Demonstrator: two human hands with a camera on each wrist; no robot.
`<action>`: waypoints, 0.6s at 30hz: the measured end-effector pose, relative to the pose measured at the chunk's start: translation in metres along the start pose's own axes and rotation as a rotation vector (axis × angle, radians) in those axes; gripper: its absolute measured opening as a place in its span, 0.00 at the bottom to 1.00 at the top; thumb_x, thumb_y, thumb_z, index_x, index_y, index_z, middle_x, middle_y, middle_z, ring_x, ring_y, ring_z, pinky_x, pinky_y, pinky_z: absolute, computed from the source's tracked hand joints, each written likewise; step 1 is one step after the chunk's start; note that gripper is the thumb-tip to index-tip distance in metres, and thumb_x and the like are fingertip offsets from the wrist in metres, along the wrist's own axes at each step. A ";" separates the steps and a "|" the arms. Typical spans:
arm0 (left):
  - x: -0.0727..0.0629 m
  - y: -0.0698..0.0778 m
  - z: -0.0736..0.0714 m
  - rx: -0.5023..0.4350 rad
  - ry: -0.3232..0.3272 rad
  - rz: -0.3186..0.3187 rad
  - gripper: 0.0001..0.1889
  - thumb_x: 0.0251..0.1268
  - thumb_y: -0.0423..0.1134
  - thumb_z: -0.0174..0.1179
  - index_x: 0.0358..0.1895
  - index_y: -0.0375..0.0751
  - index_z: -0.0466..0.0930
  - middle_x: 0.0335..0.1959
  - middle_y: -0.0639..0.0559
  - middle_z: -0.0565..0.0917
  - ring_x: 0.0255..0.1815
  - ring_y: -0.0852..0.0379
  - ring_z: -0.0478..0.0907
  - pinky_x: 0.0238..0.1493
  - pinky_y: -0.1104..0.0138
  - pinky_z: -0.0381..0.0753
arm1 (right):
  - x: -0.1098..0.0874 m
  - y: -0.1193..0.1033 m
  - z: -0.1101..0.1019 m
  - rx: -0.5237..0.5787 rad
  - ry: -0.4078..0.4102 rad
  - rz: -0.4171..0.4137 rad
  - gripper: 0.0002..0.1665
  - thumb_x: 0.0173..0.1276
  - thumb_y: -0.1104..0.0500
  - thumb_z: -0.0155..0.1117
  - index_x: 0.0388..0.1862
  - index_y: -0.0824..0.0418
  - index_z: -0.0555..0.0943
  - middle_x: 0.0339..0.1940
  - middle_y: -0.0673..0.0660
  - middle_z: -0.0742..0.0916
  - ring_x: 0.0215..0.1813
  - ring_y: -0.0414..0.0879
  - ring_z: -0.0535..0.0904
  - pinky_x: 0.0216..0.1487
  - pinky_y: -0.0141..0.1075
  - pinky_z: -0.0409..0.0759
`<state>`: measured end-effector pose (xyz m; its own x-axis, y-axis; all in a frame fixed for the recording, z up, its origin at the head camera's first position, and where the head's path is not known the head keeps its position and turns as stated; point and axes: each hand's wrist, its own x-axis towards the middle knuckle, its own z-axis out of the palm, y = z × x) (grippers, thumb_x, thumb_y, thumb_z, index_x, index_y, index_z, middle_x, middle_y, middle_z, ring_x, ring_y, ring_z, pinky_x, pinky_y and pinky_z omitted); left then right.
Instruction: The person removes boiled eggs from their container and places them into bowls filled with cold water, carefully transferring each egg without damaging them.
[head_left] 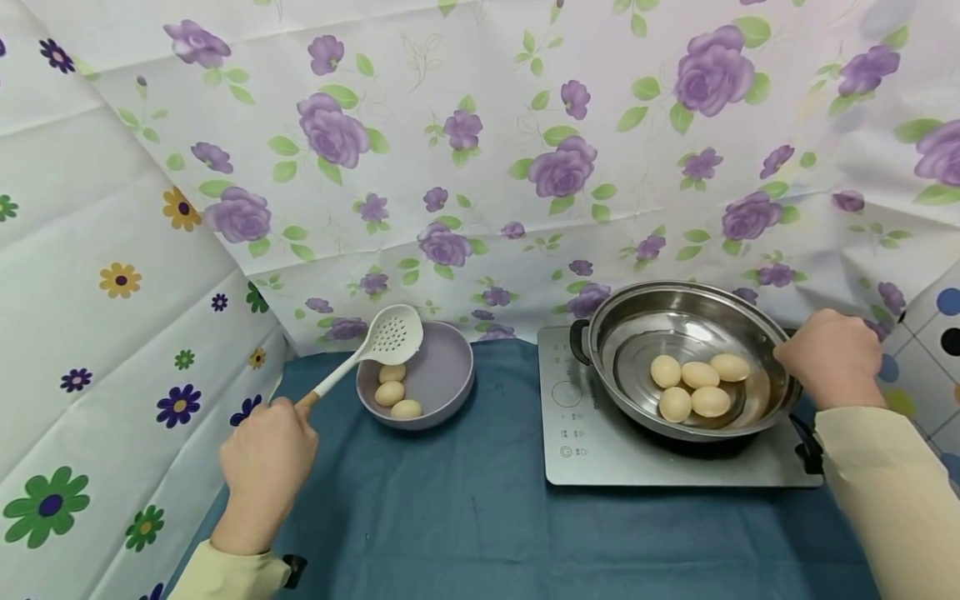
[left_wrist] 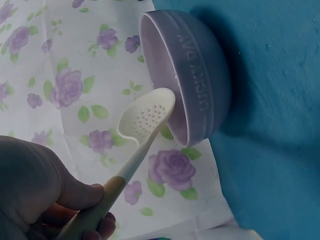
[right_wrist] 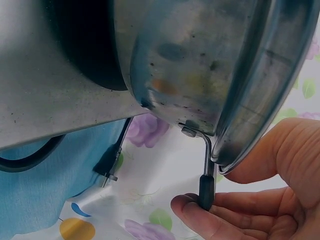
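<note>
Left hand (head_left: 267, 450) grips a ladle (head_left: 396, 335) at the left bowl (head_left: 453, 379); right hand (head_left: 832, 358) holds the pan (head_left: 621, 346) by its handle (right_wrist: 206, 190), where a jerk could crack eggs (head_left: 700, 375).

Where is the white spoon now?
In the head view, the white spoon is left of centre, in the left hand, its holed end at the lilac bowl.

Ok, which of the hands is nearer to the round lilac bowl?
Left. The left hand is left and in front of the bowl; the right hand is far right of it, holding the round steel pan.
</note>
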<state>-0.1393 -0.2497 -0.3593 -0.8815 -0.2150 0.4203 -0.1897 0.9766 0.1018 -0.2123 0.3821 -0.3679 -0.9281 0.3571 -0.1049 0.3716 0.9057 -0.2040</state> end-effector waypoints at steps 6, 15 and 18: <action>0.000 0.001 0.004 0.033 0.187 0.075 0.14 0.58 0.35 0.59 0.19 0.29 0.74 0.13 0.41 0.69 0.08 0.49 0.60 0.06 0.61 0.52 | -0.001 0.000 0.001 0.004 0.012 -0.006 0.25 0.55 0.48 0.59 0.21 0.73 0.75 0.21 0.72 0.77 0.22 0.59 0.73 0.15 0.43 0.70; -0.002 0.000 0.010 0.107 0.242 0.126 0.10 0.55 0.30 0.59 0.19 0.29 0.75 0.14 0.39 0.69 0.09 0.49 0.60 0.07 0.63 0.51 | -0.001 0.000 0.002 0.008 0.026 -0.018 0.24 0.55 0.49 0.60 0.19 0.72 0.75 0.20 0.72 0.77 0.22 0.60 0.74 0.14 0.43 0.70; -0.003 0.000 0.010 0.104 0.221 0.122 0.08 0.52 0.28 0.58 0.19 0.30 0.74 0.14 0.39 0.70 0.10 0.48 0.60 0.07 0.62 0.51 | -0.002 0.000 0.002 0.009 0.028 -0.020 0.24 0.55 0.49 0.60 0.19 0.71 0.75 0.19 0.71 0.77 0.21 0.59 0.74 0.14 0.43 0.70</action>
<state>-0.1414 -0.2489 -0.3692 -0.7872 -0.0820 0.6112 -0.1414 0.9887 -0.0494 -0.2107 0.3806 -0.3693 -0.9355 0.3456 -0.0734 0.3532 0.9106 -0.2148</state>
